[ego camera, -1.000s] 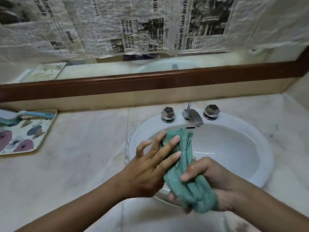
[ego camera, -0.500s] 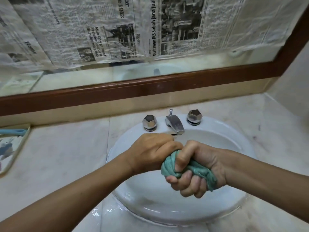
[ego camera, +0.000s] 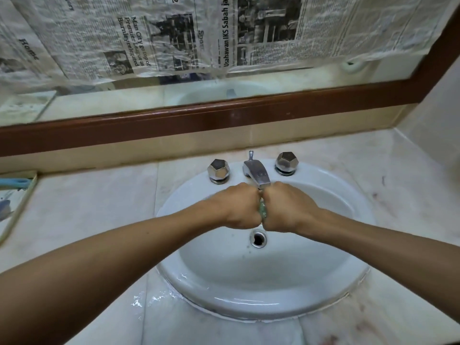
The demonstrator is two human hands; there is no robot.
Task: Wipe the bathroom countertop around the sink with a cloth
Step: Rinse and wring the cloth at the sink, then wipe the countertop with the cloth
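**Fig. Cloth wrung over the sink**

The fingers of the left hand (ego camera: 239, 207) and the right hand (ego camera: 286, 207) are curled tight on the cloth (ego camera: 262, 210). Only a green sliver of it is seen between the fists, at frame centre under the tap (ego camera: 257, 174). Half a second earlier more cloth was exposed; the fists have since been pressed together. Wringing is judged nearly done. The countertop (ego camera: 99, 215) around the sink (ego camera: 211, 282) is not yet wiped.
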